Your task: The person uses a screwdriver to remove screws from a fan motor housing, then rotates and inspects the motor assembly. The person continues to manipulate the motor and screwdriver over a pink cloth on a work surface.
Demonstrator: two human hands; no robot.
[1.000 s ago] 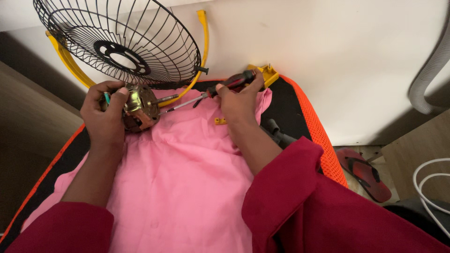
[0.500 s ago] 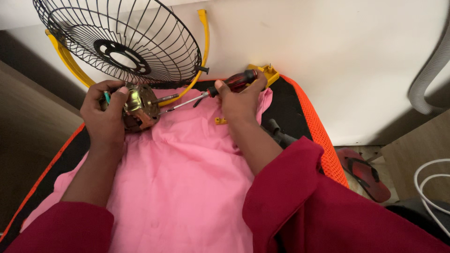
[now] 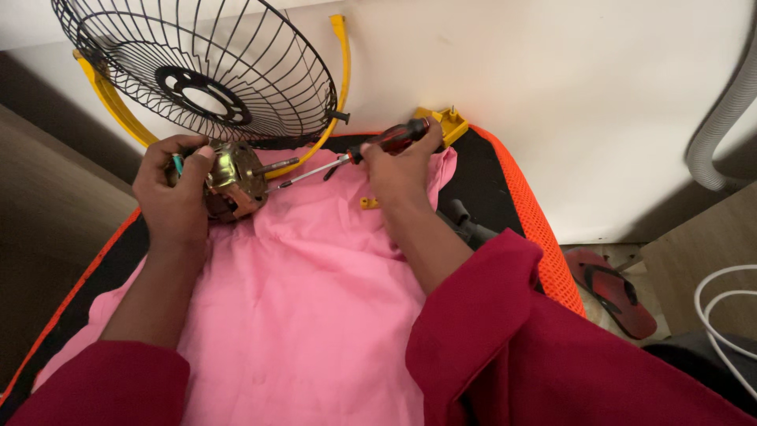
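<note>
One black wire fan guard (image 3: 201,75) with yellow bracket (image 3: 110,102) leans on the white wall, top left. Left hand (image 3: 173,193) grip closed around one brass-coloured fan motor (image 3: 235,180), held just above the pink cloth (image 3: 300,300); motor shaft (image 3: 276,166) points right. Right hand (image 3: 402,170) grip wrapped on one screwdriver (image 3: 359,154), red-black handle, tip beside the shaft. One small yellow part (image 3: 368,203) lies on the cloth, one yellow piece (image 3: 449,122) by the wall. Orange-edged black mat (image 3: 536,229) underneath. One red sandal (image 3: 611,288), white cable (image 3: 721,315) far right. No packages or labels in view.
</note>
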